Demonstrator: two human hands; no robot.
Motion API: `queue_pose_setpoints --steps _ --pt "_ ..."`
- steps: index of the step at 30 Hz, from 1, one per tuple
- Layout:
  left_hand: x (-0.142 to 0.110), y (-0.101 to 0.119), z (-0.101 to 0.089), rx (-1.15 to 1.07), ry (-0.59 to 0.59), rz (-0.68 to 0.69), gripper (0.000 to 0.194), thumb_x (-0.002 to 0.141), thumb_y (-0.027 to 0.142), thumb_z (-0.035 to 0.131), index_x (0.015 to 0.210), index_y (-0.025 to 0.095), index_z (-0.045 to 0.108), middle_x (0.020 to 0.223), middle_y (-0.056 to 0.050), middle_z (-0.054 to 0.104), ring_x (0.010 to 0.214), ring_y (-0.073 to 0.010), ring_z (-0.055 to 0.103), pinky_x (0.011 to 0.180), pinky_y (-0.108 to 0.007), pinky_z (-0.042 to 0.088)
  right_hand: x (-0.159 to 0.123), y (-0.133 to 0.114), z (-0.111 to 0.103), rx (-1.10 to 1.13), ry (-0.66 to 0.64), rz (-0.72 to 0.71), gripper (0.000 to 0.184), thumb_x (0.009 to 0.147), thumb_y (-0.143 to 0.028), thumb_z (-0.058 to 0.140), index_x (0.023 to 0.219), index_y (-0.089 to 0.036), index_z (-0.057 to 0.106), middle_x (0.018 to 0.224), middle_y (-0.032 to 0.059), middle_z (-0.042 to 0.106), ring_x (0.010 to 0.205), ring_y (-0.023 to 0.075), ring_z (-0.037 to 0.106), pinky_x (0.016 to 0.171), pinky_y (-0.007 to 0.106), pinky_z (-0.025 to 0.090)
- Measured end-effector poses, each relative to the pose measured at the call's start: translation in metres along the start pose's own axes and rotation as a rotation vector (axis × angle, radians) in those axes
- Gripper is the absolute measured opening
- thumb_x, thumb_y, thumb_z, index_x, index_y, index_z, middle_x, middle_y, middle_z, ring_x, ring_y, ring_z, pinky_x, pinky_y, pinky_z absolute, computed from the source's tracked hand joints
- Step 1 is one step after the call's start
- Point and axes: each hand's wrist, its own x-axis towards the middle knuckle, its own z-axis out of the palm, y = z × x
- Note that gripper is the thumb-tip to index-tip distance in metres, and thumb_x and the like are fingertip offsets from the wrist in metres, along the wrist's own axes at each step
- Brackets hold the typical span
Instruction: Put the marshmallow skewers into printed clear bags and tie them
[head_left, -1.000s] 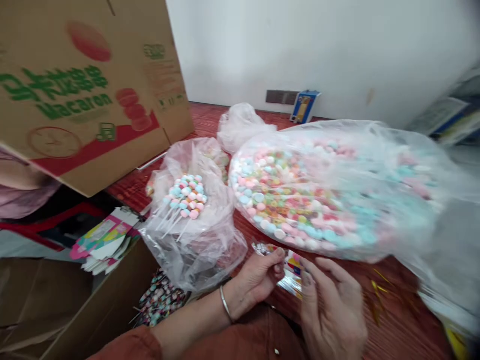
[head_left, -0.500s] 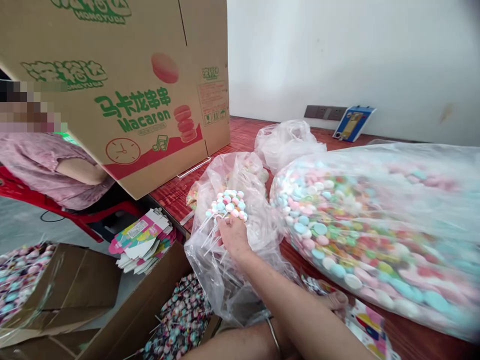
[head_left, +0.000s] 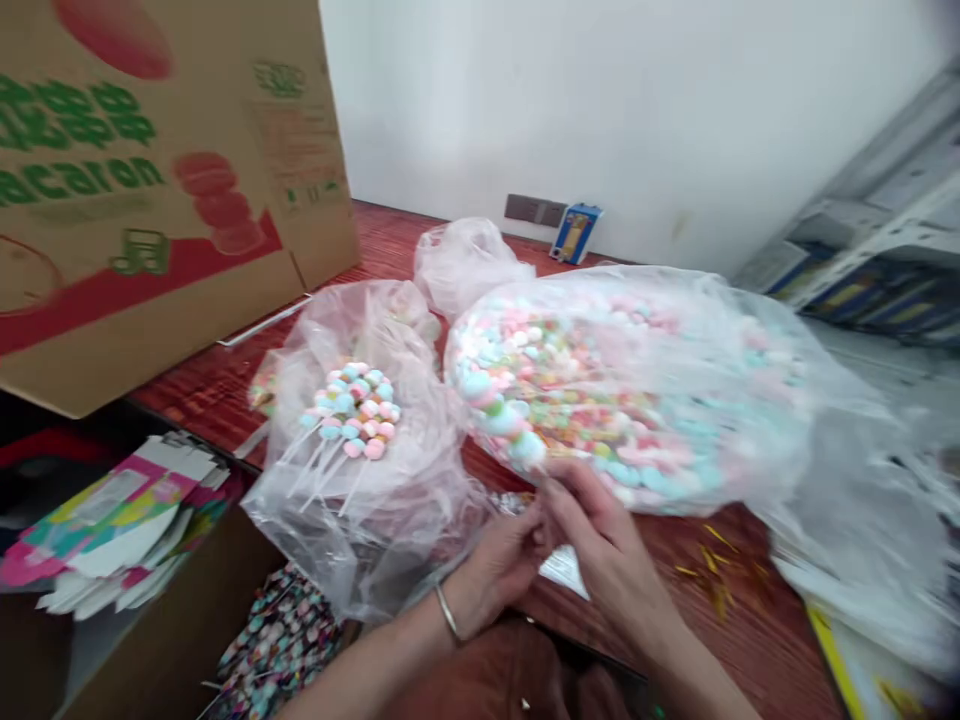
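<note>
My right hand pinches the stick of a candy skewer, whose pastel candies stand up in front of the large bag. My left hand, with a metal bangle on its wrist, is curled and meets the right hand's fingertips. A thin clear wrapper hangs between the two hands. Just left of the hands stands a small clear bag with a bunch of candy skewers, sticks pointing down-left. A large clear bag full of pastel candies lies on the red wooden table behind my hands.
A big cardboard box printed "Macaron" stands on the table at the left. Flat colourful cartons lie stacked at lower left. Wrapped skewers fill a box below the table edge. A crumpled bag and a small blue box sit by the wall.
My right hand has left the small bag of skewers and come back to my left hand with one skewer in it. The view has swung right.
</note>
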Motion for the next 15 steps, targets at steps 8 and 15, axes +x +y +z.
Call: queue_pose_setpoints --steps 8,15 --pt "-0.002 0.0 0.017 -0.155 -0.142 -0.229 0.033 0.065 0.016 0.088 0.07 0.014 0.055 0.058 0.007 0.043 0.048 -0.0023 0.038 0.042 -0.013 0.029 -0.127 0.044 -0.117 -0.521 0.263 -0.138 0.012 0.093 -0.028 0.058 0.097 -0.024 0.069 0.085 -0.0007 0.073 0.069 0.0137 0.069 0.064 0.016 0.052" --pt "-0.01 -0.013 0.03 -0.104 -0.15 -0.177 0.036 0.061 0.015 0.09 0.068 0.013 0.055 0.06 0.006 0.048 0.049 -0.0025 0.042 0.041 -0.014 0.032 -0.145 0.062 -0.121 -0.529 0.315 -0.149 0.014 0.096 -0.027 0.054 0.101 -0.023 0.067 0.086 -0.0003 0.073 0.07 0.0132 0.07 0.067 0.016 0.053"
